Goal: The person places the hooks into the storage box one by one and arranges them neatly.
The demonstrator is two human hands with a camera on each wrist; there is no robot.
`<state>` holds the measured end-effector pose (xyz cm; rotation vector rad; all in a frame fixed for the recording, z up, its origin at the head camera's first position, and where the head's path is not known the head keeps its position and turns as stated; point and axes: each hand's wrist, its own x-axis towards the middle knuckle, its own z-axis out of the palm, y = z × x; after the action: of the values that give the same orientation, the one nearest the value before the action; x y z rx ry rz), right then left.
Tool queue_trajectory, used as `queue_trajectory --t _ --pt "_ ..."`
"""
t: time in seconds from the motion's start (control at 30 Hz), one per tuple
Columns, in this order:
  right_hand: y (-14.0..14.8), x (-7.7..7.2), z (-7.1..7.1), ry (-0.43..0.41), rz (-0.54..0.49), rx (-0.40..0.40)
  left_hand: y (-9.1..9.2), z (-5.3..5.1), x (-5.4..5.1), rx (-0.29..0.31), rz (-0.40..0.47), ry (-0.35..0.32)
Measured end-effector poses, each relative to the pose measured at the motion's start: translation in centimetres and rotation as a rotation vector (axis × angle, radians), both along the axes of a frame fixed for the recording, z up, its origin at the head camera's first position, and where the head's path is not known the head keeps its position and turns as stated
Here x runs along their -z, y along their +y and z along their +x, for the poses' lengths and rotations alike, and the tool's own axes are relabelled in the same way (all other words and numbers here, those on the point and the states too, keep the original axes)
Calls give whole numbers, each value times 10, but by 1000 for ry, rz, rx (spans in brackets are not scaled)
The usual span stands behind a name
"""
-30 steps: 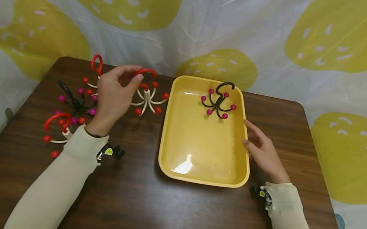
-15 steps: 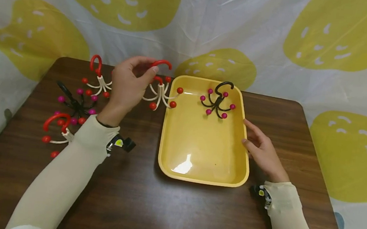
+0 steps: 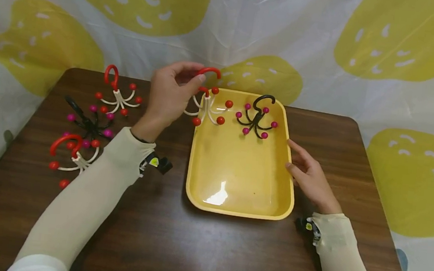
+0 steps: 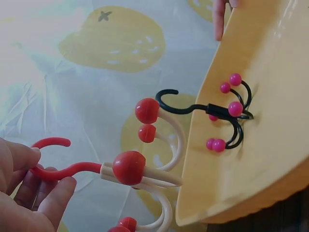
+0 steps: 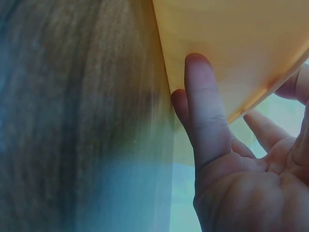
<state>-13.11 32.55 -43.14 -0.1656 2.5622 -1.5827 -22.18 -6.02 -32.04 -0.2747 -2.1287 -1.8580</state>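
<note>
By its red hook, my left hand [image 3: 174, 91] pinches a white multi-arm hook hanger [image 3: 206, 105] with red ball tips. The hanger hangs over the upper left rim of the yellow tray [image 3: 238, 213]; in the left wrist view its red hook [image 4: 67, 171] lies between thumb and fingers. Inside the tray, towards the back, stands a black hook hanger [image 3: 257, 118] with pink ball tips. Against the tray's right side, my right hand [image 3: 312, 176] rests with extended fingers. The right wrist view shows its fingers [image 5: 205, 96] touching the tray's outer wall.
On the left of the brown table [image 3: 188, 256] lie a red and white hanger [image 3: 117, 96], a black and pink hanger [image 3: 90, 126] and another red and white hanger [image 3: 79, 161], partly behind my left forearm. A patterned curtain [image 3: 236, 27] hangs behind.
My left hand has carried the red and white hanger rightward and slightly up, from beside the tray to over its left rim. The right hand and tray have stayed put.
</note>
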Motion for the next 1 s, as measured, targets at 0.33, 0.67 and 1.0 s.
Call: queue_trajectory --t 0.33,0.67,1.0 --pt "-2 2 2 -15 -5 -2 26 -9 6 88 -2 14" --pt "-3 3 1 -1 -5 -5 43 -19 18 92 13 -7" --pt "-2 3 0 12 -2 -4 54 -30 33 75 -10 -13"
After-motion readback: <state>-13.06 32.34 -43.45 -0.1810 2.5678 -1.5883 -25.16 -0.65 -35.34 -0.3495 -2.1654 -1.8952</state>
